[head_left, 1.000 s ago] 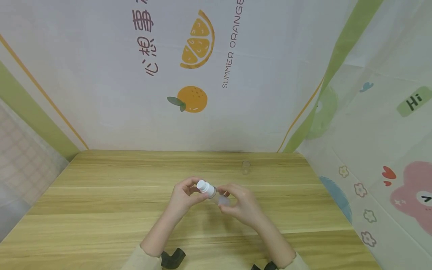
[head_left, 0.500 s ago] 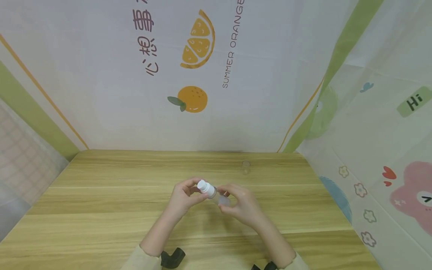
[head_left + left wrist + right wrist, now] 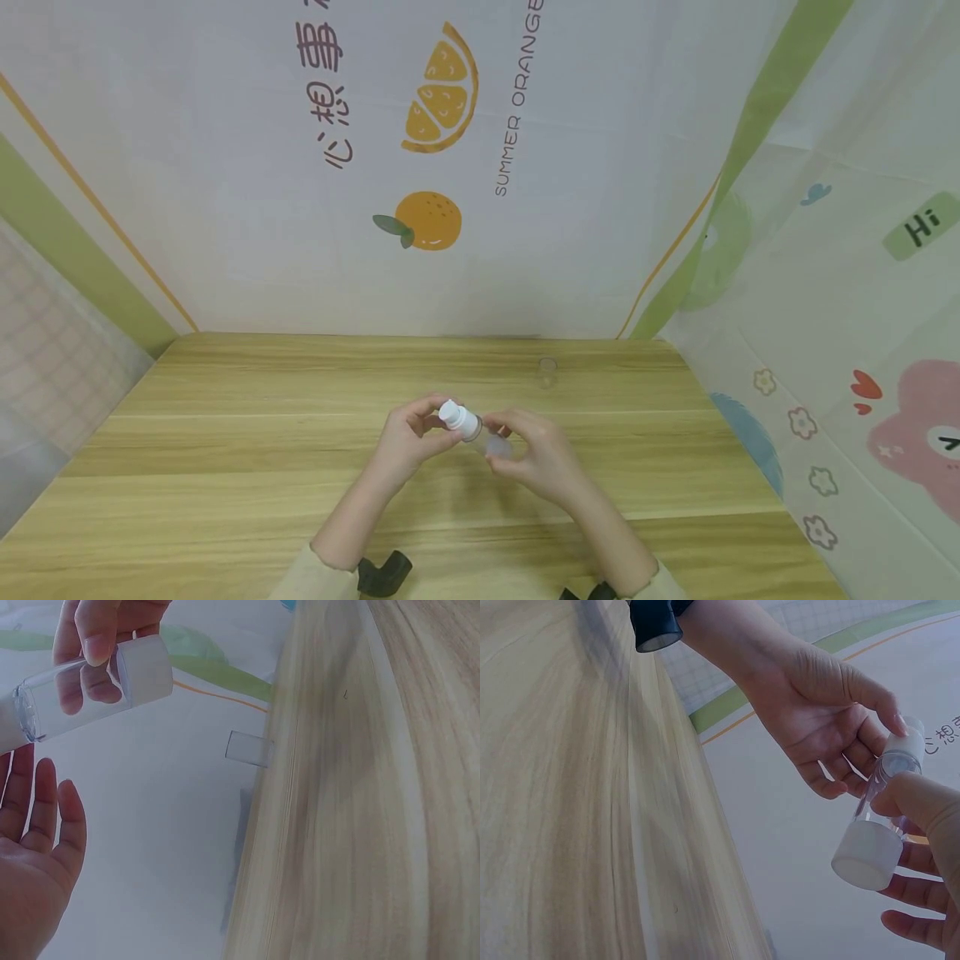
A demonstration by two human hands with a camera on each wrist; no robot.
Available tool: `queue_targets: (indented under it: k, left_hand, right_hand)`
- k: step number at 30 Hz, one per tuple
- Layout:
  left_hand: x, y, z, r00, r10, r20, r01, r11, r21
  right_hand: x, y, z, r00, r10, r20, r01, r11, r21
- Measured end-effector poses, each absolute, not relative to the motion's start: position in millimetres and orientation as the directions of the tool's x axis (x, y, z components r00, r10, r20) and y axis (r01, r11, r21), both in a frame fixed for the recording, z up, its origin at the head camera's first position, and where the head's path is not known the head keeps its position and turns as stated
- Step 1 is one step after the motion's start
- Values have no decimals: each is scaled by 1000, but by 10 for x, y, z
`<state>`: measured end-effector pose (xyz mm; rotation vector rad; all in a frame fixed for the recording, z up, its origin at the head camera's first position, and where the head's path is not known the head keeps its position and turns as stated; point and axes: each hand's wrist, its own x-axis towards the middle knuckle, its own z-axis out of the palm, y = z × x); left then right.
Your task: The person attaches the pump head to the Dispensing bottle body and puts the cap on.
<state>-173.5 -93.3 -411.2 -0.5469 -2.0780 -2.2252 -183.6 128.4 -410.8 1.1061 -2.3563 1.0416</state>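
"Left hand [image 3: 408, 433], clear on my remote feed: thumb and fingers pinching the bottle [image 3: 467, 425] at its white top."

"And the right hand [image 3: 538, 456]?"

"Clamped on lower down, thumb and fingers round the clear body, just beside the white base. I've got the bottle squarely between both hands, tilted, its top toward the left one, up off the wood-grained table [image 3: 225, 500]."

"What can you see past it?"

"I'm seeing a small clear cylinder [image 3: 547, 372] upright on the table, beyond the right hand and well apart from it, near the back edge. Behind that, pale cloth [image 3: 262, 267], printed with an orange [image 3: 429, 221] and, higher up, an orange slice [image 3: 441, 93]."
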Motion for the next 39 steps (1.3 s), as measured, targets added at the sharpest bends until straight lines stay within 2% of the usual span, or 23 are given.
queue_targets:
  k: [12,22,39]
  left_hand:
    - [-1719,-942,-4130,-924,222,311,299,-87,950]
    - [-1718,-935,-4123,-943,164,290,288,-39,957]
    - [-1721,-936,-4114,-944,170,282,279,-44,959]
  right_hand:
    - [-1825,1289,-4091,-643,-529,554,-765,413,-494]
    - [-1825,1289,-4094,-643,-528,554,-765,414,-494]
    - [-1835,1285,-4105,-645,-521,559,-764,422,-488]
